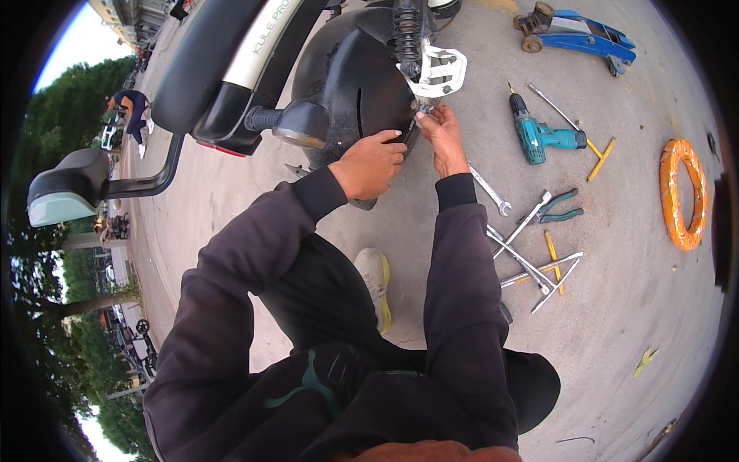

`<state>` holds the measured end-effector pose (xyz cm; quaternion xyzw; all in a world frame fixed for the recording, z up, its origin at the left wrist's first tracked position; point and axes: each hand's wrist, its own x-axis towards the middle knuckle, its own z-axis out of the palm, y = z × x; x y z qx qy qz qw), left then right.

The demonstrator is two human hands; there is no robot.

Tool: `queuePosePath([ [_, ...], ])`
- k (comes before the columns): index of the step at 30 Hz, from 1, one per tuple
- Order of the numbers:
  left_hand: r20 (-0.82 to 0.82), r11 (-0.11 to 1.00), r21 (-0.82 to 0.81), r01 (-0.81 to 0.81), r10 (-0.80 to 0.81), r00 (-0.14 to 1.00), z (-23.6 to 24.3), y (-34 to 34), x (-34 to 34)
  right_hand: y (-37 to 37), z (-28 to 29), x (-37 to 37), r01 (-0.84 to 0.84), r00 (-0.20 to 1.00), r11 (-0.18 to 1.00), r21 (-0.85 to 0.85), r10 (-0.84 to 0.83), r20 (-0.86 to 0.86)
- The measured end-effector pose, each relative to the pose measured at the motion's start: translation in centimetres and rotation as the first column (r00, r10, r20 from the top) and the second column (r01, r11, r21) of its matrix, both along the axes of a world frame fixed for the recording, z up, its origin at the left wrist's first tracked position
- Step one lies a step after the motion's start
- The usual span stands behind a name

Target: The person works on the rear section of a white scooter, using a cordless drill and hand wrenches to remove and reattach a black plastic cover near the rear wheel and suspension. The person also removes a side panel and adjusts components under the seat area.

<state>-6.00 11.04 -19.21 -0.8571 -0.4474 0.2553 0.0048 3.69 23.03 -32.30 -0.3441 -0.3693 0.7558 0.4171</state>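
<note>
Both hands work at the scooter's rear wheel, near the ground's far edge. The left hand lies half-closed with its fingers curled against the black fender. The right hand pinches a small part, too small to identify, just beneath the white bracket; wrenches lie well apart on the ground.

Tools litter right; concrete beyond open.

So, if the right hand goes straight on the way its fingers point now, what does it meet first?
Probably the white metal bracket by the spring: the right hand points up at it, fingertips already at its lower end. Depth is unclear.
</note>
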Motion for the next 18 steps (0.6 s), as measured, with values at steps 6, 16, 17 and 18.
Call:
queuePosePath([
  [6, 0.030, 1.000, -0.014, -0.012, 0.012, 0.999, -0.3, 0.0, 0.0, 1.3, -0.7, 0.2, -0.075, 0.978, 0.993, 0.089, 0.055, 0.202],
  [16, 0.064, 0.995, 0.095, -0.019, 0.013, 0.998, -2.0, -0.3, -0.2, 2.7, -2.1, 1.1, -0.195, 0.930, 0.975, 0.106, 0.149, 0.335],
  [17, 0.063, 0.994, 0.112, -0.008, 0.001, 0.998, -2.1, -0.2, -0.3, 2.6, -2.9, 1.0, -0.153, 0.956, 0.973, 0.170, 0.102, 0.275],
  [18, 0.055, 0.993, 0.117, -0.007, 0.001, 0.998, -1.8, -0.5, -0.5, 1.5, -3.0, 0.6, -0.070, 0.981, 0.989, 0.132, 0.045, 0.187],
])
